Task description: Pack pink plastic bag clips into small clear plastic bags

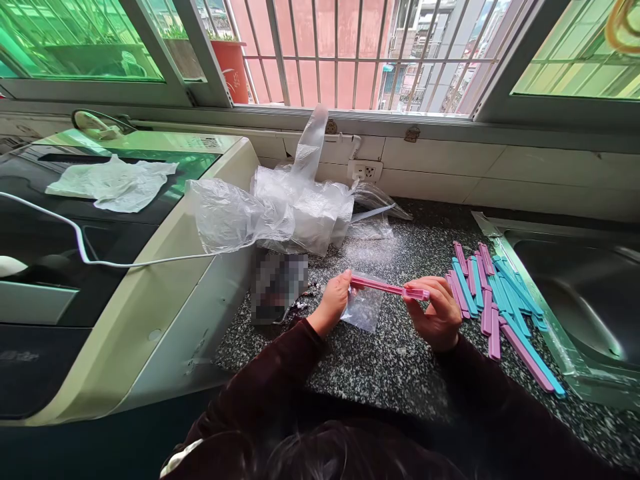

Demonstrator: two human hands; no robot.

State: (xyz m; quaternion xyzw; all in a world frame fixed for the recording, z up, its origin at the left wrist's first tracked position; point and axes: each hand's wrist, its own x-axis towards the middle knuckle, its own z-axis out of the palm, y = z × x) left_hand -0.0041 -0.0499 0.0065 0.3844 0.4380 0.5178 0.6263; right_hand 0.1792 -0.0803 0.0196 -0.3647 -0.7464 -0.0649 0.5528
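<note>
Strip of pink plastic (pixel 380 286) spans the gap between both hands — I see the left hand (pixel 332 303) pinching one end and the right hand (pixel 436 312) gripping the other, above the speckled counter (pixel 380 363). Just below it I have a clear bag (pixel 364 312); whether the left hand touches that, I cannot tell. Pink and blue strips (pixel 485 287) lie piled beside the sink (pixel 570 293).

Faint lettering (pixel 19 357) on a cream-and-black machine (pixel 135 293) and a small label (pixel 204 142) near its back defy reading.
</note>
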